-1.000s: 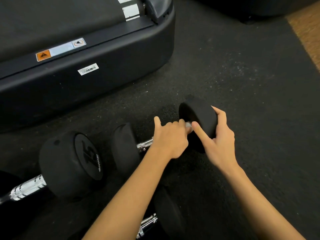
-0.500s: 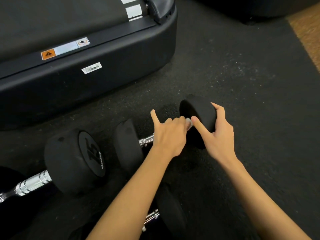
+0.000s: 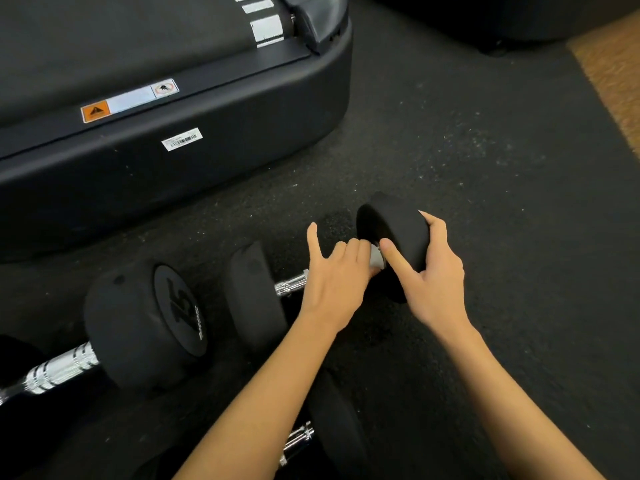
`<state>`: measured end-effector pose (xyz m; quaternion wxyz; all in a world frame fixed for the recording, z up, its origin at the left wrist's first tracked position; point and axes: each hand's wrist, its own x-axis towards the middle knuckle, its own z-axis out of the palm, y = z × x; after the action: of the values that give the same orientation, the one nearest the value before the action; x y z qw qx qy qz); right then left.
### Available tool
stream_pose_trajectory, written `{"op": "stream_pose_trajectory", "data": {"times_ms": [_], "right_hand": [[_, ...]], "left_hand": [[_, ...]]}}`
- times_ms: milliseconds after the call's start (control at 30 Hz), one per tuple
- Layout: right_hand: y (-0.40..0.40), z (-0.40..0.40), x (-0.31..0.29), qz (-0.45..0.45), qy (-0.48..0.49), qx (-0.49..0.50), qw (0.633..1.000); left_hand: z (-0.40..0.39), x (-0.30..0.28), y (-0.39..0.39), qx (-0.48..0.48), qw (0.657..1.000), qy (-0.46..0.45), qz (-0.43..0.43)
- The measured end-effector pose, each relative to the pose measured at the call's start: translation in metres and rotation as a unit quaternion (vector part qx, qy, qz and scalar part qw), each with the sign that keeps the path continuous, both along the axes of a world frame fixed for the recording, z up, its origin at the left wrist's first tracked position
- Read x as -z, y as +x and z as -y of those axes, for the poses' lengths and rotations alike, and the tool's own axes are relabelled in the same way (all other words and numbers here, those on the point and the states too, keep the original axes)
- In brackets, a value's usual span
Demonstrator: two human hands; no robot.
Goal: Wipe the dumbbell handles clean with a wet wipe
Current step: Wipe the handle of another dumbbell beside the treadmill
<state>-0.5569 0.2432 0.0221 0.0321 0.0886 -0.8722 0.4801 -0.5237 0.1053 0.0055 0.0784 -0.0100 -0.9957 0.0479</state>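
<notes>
Handle [image 3: 290, 284] of the mid-floor dumbbell runs left-right, between the hands. Left hand [image 3: 337, 284] fingers clench a wet wipe [image 3: 375, 256] around its right end; right hand [image 3: 431, 275] grips the adjoining head [image 3: 398, 230], steadying it. Unwiped length lies leftward.

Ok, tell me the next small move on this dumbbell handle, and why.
Probably slide the left hand with the wipe back along the handle toward the other head. The wipe sits at the handle's right end, against the head that the right hand steadies, and bare chrome shows to the left.
</notes>
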Motion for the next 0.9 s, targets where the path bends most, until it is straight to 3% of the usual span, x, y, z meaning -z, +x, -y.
{"op": "stream_pose_trajectory", "data": {"times_ms": [133, 300, 400, 567, 900], "right_hand": [[-0.002, 0.001, 0.000, -0.002, 0.002, 0.000, 1.000], [-0.003, 0.002, 0.000, -0.005, 0.001, 0.001, 1.000], [-0.002, 0.002, 0.001, -0.010, -0.002, 0.001, 1.000], [-0.001, 0.000, 0.002, -0.017, -0.005, 0.001, 1.000], [-0.005, 0.001, 0.003, -0.012, -0.007, -0.004, 1.000]], "left_hand": [[0.008, -0.007, -0.006, 0.010, 0.999, 0.034, 0.015], [0.007, -0.012, -0.002, 0.006, 0.999, 0.040, -0.031], [0.003, -0.008, 0.007, 0.028, 1.000, -0.007, -0.002], [-0.019, 0.005, 0.024, 0.040, 0.996, -0.071, -0.035], [-0.035, -0.008, 0.010, -0.026, 0.997, -0.058, 0.035]]}}
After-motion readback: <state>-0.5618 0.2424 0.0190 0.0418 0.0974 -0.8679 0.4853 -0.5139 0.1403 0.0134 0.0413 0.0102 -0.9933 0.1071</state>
